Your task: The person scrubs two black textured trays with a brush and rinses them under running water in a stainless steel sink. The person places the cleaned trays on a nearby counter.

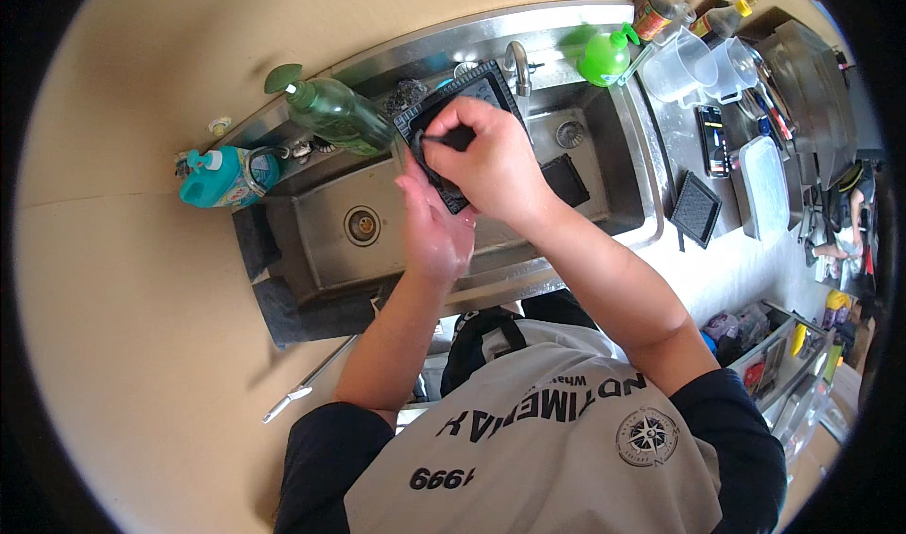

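Above the double stainless steel sink [453, 279], a black rectangular tray [488, 85] with a ridged rim is held tilted. My left hand [439, 230] supports it from below, palm wet. Curled over the tray's inner face is my right hand [488, 159], thumb and forefinger close together at its left part. A small greyish patch, perhaps foam or a scrubber, shows by those fingertips; whether they pinch it is unclear. A second black tray [565, 181] lies in the right basin, partly behind my right forearm.
A green pump bottle [340, 116], a steel wool scrubber [405, 97] and a faucet [520, 67] line the back ledge. A teal jug [230, 177] stands left. On the right counter are a green soap dispenser [605, 58], measuring jugs [679, 67], a phone [713, 141] and another black tray [697, 208].
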Demonstrator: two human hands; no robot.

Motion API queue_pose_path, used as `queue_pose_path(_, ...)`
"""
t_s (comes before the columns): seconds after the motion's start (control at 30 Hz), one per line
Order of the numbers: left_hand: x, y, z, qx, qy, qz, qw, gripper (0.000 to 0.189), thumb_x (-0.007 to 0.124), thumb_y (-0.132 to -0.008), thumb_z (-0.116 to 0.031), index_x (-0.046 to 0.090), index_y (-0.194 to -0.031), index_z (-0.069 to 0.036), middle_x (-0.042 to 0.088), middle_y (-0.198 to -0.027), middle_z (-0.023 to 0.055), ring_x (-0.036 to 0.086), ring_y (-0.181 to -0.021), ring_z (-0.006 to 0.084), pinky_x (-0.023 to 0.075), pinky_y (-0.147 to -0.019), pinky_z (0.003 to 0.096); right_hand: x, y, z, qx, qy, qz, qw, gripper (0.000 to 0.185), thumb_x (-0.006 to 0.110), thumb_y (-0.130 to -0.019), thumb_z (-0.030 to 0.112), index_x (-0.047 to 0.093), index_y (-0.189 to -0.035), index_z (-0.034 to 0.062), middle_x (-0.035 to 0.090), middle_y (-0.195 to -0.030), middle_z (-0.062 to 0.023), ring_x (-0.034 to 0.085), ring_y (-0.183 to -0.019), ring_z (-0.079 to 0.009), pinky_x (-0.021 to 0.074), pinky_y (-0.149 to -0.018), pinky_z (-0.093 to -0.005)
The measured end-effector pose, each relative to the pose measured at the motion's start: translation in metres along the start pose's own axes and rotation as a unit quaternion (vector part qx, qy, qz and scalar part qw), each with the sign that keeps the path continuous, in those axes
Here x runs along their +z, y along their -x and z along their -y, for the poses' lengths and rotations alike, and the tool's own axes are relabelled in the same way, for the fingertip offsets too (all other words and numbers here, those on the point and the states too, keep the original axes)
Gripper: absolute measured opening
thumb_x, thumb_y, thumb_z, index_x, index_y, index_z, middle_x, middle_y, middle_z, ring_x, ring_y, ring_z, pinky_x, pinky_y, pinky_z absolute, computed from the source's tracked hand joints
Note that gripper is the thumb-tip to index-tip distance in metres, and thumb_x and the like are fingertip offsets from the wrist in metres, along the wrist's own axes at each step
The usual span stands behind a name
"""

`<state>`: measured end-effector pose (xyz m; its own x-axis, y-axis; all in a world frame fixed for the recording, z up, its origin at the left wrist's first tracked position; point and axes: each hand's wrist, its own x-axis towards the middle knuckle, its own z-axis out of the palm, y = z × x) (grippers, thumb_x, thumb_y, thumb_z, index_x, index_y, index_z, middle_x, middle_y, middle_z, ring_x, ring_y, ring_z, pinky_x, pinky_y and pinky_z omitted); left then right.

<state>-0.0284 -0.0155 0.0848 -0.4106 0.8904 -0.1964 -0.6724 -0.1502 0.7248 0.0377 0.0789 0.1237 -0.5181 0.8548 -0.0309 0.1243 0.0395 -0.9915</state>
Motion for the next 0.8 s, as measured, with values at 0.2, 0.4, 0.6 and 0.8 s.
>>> queue_pose_path(0.2,-0.013,-0.012,0.001,0.069,0.035,0.057,0.995,0.082,0.026,-0.103,-0.068,0.02,-0.161,-0.01,0.042,-0.154,0.0097,0.041,-0.14,0.0248,0.0283,-0.118,0.0406,-0.009,0.021,-0.027,-0.07,0.121,0.08,0.987,0.013,0.073,-0.074,0.004,0.065,-0.083,-0.0006,0.065,-0.087,-0.0152,0.066,-0.084,-0.033,0.0533,-0.076,-0.0382)
queue_pose_path(0.4,-0.004,0.005,0.014,-0.011,0.025,-0.003,1.0,0.077,0.029,-0.103,-0.067,0.028,-0.156,-0.012,0.043,-0.153,0.0081,0.044,-0.138,0.0245,0.0329,-0.116,0.0445,-0.003,-0.006,-0.014,-0.099,0.099,-0.011,0.99,0.013,0.073,-0.076,0.006,0.065,-0.084,-0.0004,0.064,-0.087,-0.018,0.066,-0.082,-0.0348,0.0531,-0.074,-0.0405)
queue_pose_path(0.6,-0.017,-0.008,0.01,0.052,0.037,0.018,0.998,0.078,0.026,-0.103,-0.067,0.021,-0.16,-0.014,0.04,-0.154,0.0078,0.043,-0.137,0.0247,0.0318,-0.116,0.0404,-0.005,0.019,-0.029,-0.095,0.156,0.078,0.98,0.008,0.069,-0.074,0.006,0.066,-0.08,0.0025,0.064,-0.085,-0.0194,0.065,-0.081,-0.0399,0.0534,-0.074,-0.0454)
queue_pose_path(0.8,-0.012,0.004,0.027,-0.053,-0.03,-0.092,0.994,0.068,0.025,-0.106,-0.062,0.027,-0.158,-0.018,0.045,-0.153,0.0052,0.047,-0.136,0.025,0.0445,-0.108,0.0451,-0.005,0.004,-0.052,-0.067,0.139,0.03,0.988,0.013,0.072,-0.076,0.011,0.067,-0.084,0.0019,0.066,-0.087,-0.0187,0.066,-0.083,-0.0391,0.054,-0.074,-0.0433)
